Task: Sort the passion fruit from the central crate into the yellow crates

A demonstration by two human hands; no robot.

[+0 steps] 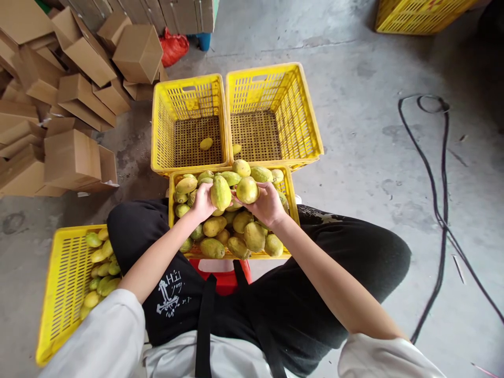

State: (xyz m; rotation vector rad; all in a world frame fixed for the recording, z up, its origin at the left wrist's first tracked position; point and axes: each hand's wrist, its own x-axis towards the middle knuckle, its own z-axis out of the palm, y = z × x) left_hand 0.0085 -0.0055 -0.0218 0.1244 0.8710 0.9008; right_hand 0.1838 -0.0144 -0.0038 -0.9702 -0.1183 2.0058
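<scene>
My left hand [203,203] is closed around a yellow-green papaya [221,193]. A rounder, yellower papaya [248,190] sits in the fingers of my right hand [271,205], close beside the first. Both are held just above a yellow plastic crate [293,210] filled with papayas, some green and some yellow with brown marks. Beyond it stand two more yellow crates. The left one [157,126] has a single papaya [206,143] on its floor, and the right one [311,121] has a papaya [237,149] near its left wall.
Beside my left knee is another yellow crate [59,283] with several papayas. Open cardboard boxes [74,157] are heaped at the left, near a red bag [173,47]. A black cable [444,199] lies on the concrete floor at right. One more yellow crate [421,18] stands at the far right.
</scene>
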